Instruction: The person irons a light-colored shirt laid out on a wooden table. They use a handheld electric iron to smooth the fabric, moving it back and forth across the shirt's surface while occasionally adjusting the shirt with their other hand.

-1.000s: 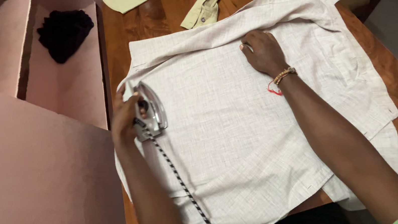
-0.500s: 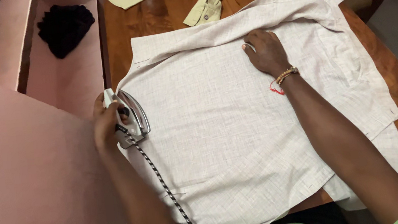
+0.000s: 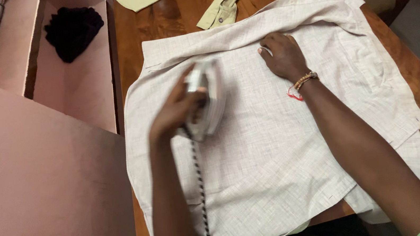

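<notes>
I see the left hand [image 3: 174, 111] with the iron [image 3: 206, 98] now further in on the shirt [image 3: 277, 147], nearer its middle and the collar, away from the left edge where it was. The striped cord [image 3: 202, 199] now runs straighter down.

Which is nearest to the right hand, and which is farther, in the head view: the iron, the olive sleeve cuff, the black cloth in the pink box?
From the right hand:
1. Iron, to its left on the pale shirt, held by the left hand.
2. Olive sleeve cuff, above it on the wooden table.
3. Black cloth, far left in the pink box.
</notes>
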